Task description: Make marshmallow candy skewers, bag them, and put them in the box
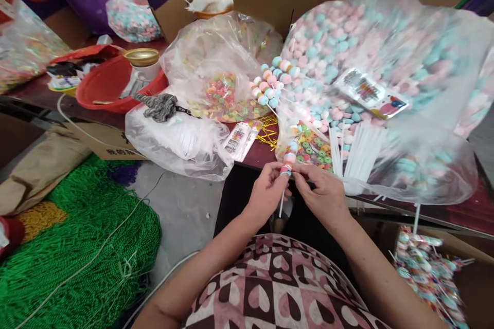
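Just above my lap I hold a marshmallow skewer (290,153), pastel pieces threaded on a white stick that points down toward me. My left hand (265,193) is closed around the skewer's lower pieces, thumb in front. From the other side, my right hand (323,193) pinches at the same lower pieces; its fingertips are partly hidden. Right behind the skewer lie coloured ring candies (317,150) in clear plastic. White sticks (360,151) lie beside them to the right. Farther back, several filled skewers (266,85) rest against a large bag of pink and blue marshmallows (316,38).
Gold twist ties (267,132) and a printed packet (243,140) lie left of the skewer. Another packet (370,93) rests on the marshmallow bag. A red basin (102,85) stands at left. Wrapped skewers (428,272) fill a box below right; green cords (100,216) cover the floor.
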Demonstrator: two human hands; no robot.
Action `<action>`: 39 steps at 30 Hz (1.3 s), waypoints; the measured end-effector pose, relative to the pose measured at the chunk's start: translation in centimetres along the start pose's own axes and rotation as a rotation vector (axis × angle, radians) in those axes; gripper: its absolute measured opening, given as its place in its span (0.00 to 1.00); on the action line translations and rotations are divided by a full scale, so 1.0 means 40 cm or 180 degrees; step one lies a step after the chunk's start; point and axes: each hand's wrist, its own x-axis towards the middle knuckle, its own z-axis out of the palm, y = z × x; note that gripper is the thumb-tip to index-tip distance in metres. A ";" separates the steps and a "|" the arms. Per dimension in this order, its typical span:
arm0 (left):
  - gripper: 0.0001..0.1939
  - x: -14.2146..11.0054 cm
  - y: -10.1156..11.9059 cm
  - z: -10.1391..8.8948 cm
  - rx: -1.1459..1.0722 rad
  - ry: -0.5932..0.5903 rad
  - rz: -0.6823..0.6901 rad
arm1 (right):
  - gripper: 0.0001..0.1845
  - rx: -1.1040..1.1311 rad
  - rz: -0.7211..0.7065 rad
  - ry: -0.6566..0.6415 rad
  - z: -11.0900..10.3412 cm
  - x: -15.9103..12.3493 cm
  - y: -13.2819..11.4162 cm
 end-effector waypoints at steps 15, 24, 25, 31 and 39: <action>0.05 0.014 -0.032 -0.023 0.0864 0.0236 0.0492 | 0.06 -0.0574 -0.1011 0.0411 0.022 -0.001 -0.006; 0.11 0.025 -0.008 0.000 -0.0897 0.0227 0.0259 | 0.16 0.1989 0.1889 -0.0531 0.008 -0.046 -0.061; 0.11 0.023 -0.007 0.002 -0.0950 0.0209 0.0274 | 0.16 0.2231 0.1993 -0.0639 0.018 -0.052 -0.072; 0.08 0.021 -0.011 -0.013 -0.0237 -0.0008 0.0233 | 0.15 0.2927 0.2386 -0.0488 0.058 -0.084 -0.090; 0.07 0.022 0.027 -0.029 0.2630 0.0186 0.1968 | 0.22 0.1798 0.2037 -0.0357 0.014 -0.089 -0.061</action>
